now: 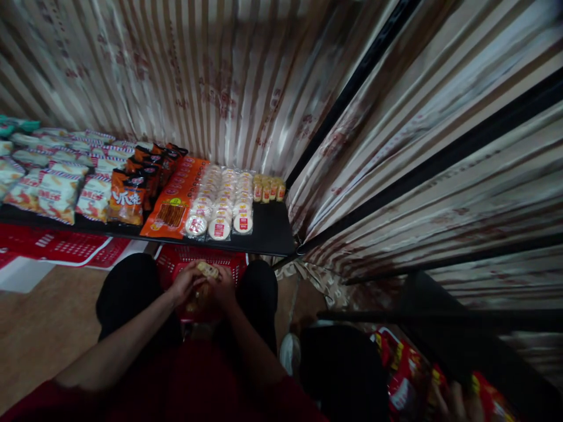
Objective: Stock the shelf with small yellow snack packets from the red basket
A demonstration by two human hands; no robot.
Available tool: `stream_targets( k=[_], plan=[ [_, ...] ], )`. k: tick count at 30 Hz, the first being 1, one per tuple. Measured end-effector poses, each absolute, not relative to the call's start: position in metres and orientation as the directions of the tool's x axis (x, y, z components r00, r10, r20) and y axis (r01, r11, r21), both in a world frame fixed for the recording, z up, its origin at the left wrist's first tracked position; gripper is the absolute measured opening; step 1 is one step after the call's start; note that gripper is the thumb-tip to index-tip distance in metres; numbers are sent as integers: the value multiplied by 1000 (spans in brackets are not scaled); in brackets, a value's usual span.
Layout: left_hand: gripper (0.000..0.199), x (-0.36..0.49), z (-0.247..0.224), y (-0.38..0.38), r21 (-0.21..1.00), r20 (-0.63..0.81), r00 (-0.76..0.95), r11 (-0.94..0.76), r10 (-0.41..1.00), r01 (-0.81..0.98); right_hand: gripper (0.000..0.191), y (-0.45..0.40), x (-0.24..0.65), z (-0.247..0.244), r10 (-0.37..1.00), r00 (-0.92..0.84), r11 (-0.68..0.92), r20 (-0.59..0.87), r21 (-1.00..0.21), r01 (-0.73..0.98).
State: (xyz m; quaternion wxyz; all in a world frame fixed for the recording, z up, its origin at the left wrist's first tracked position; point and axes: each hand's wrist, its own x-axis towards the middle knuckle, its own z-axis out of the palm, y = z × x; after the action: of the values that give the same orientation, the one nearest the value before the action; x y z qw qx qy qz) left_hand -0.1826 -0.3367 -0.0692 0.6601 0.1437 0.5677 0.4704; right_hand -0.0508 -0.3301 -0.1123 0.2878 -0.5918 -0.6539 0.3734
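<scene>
The left hand (186, 283) and right hand (224, 286) both grasp a small pale-yellow packet (208, 270), probably because it takes two sets of fingers to steady it. It sits above a red basket (238, 264) set between the knees (261, 293), seemingly to keep its amber contents (197, 298) within short reach. On the black shelf (275, 228), white round packets (219, 228) stand in rows, printed faces outward, perhaps for easy reading; small yellow packs (266, 191) line the back corner. A bare strip lies before those packs, ending at the shelf's front edge and a black pole (347, 99) by the curtain (246, 76). The knees hem the hands in sideways; upward seems freer, while a co-worker (343, 363) crowds the right.
</scene>
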Motion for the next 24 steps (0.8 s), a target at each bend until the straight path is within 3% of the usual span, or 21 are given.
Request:
stream_targets(
  k=[4, 10, 17, 24],
  plan=[
    [40, -181, -61, -340, 708, -585, -67, 469, 808, -529, 40, -328, -45, -104, 989, -147, 84, 2, -833, 547],
    [32, -180, -59, -343, 700, -542, -79, 397, 837, -594, 39, -325, -40, -97, 985, -120, 165, 128, -905, 392],
    [34, -171, -51, -348, 700, -497, -46, 368, 867, -612, 49, -325, -34, -96, 998, -57, 51, 36, -958, 281],
    [36, -153, -46, -342, 805, -373, -57, 293, 926, -516, 58, -321, -27, -101, 995, 77, -63, -56, -995, 79]
  ],
)
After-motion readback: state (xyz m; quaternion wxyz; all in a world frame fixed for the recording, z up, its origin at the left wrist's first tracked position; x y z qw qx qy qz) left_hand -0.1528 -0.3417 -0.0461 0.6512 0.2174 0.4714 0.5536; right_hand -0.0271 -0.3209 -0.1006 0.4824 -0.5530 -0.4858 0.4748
